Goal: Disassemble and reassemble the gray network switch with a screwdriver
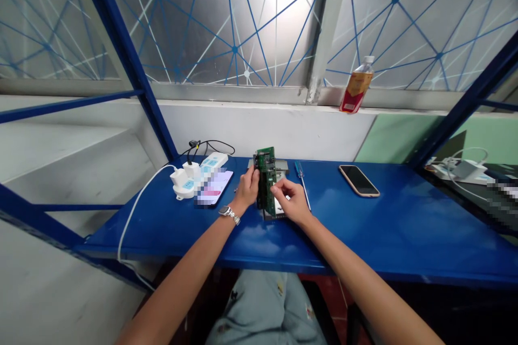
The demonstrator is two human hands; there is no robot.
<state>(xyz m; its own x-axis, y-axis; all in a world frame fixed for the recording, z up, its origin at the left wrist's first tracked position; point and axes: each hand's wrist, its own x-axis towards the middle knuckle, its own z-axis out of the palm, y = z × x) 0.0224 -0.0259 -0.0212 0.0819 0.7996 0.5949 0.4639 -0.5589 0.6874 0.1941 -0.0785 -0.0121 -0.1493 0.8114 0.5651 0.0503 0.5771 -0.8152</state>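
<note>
A green circuit board (266, 164) with dark components along its left side stands tilted on edge in front of me. My left hand (247, 190) is closed around its left edge. On the other side, my right hand (292, 198) has thumb and forefinger pinched together at the board's right edge; whether something small sits between the fingertips is hidden. Behind and below the board lies a grey metal case (281, 166), mostly covered by the board and my hands. A screwdriver (301, 179) with a blue handle rests just right of my right hand.
A white power strip (214, 160) with plugs and cables lies to the left, beside a phone with a lit screen (218, 186). Another phone (359, 180), screen dark, lies right on the blue table (404, 226). A drink bottle (356, 86) stands on the window ledge.
</note>
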